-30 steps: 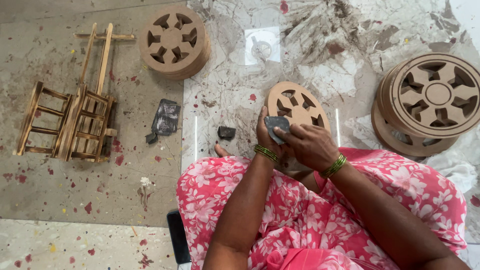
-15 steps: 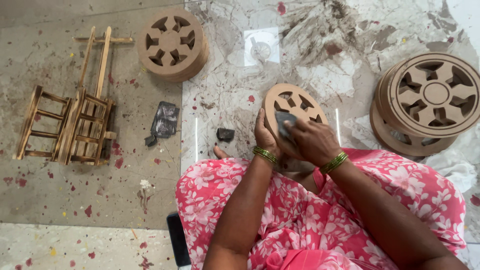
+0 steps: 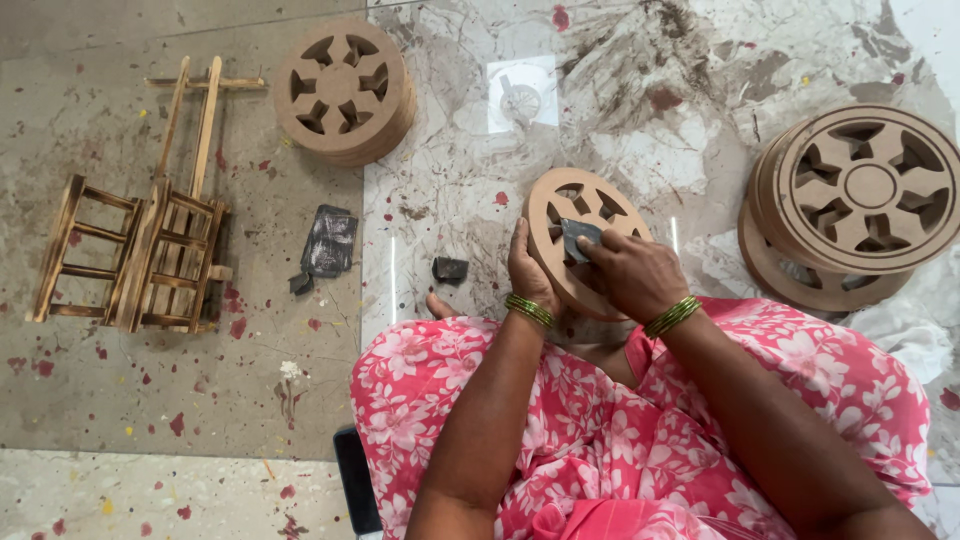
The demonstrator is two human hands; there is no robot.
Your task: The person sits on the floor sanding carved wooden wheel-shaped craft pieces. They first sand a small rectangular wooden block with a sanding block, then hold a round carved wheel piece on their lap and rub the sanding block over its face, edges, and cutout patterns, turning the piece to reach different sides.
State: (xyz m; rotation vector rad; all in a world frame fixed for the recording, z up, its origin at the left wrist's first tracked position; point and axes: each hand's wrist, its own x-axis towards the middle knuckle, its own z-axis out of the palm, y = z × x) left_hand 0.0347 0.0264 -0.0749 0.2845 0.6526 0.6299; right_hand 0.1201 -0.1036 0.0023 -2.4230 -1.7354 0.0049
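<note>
Mid-sanding: left hand (image 3: 527,272) grips wooden wheel (image 3: 560,200) at its 9 o'clock edge, right hand (image 3: 630,275) fingers pinch dark sanding pad (image 3: 577,238) on spokes; next prob. needs rotating wheel.

The right hand (image 3: 632,272) covers the lower right of the wooden wheel (image 3: 570,225) and most of the dark scrap (image 3: 578,236) under its fingers, so the scrap's shape cannot be told. The left hand (image 3: 527,272) hides the wheel's near left rim. Right of both hands, the lower discs of the wheel stack (image 3: 850,200) lie mostly hidden beneath the top one.
</note>
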